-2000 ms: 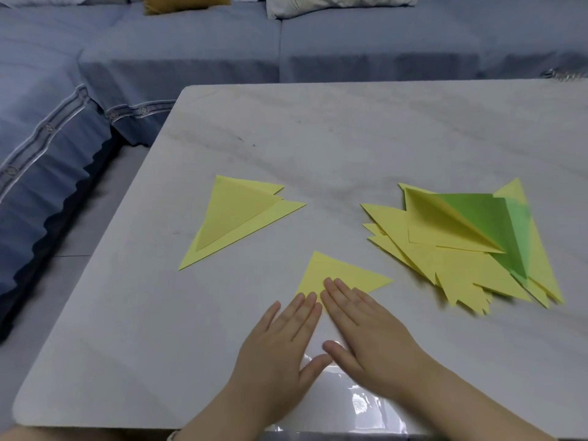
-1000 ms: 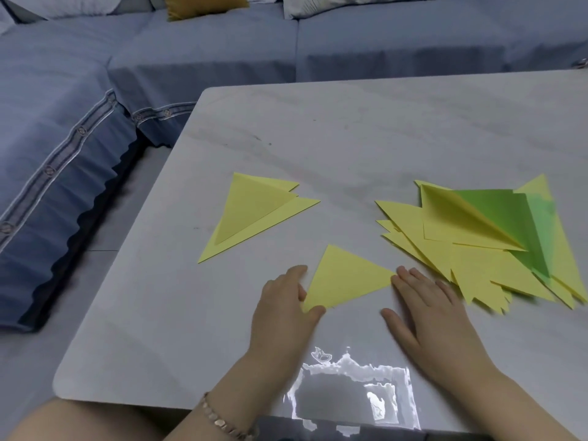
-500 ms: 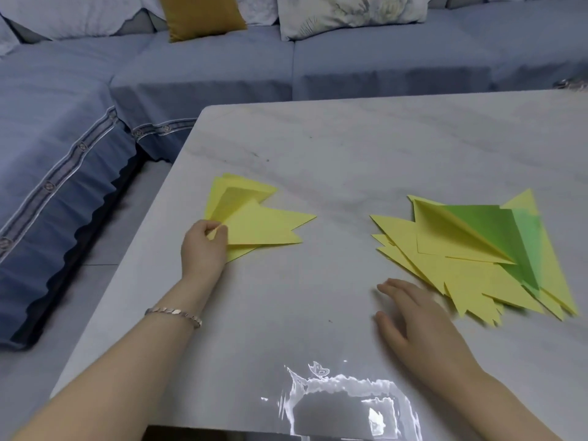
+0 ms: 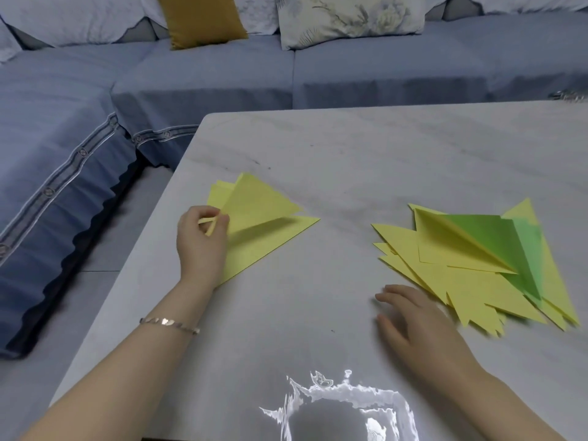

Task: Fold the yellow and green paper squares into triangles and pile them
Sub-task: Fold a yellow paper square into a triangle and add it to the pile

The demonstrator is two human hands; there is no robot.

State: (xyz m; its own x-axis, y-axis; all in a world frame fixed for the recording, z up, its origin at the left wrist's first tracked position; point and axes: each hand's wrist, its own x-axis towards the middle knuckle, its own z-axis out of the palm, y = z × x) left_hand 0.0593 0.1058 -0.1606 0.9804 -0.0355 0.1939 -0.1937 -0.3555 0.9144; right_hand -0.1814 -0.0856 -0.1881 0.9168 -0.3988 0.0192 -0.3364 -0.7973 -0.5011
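Head view: yellow triangle, one corner curled, atop yellow pile

We sit in what is probably a home living room: a blue corner sofa with cushions wraps a marble-look tabletop.

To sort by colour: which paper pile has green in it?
The right pile, near the right hand: green sheets show in it. The left pile, gripped by the left hand, shows only yellow.
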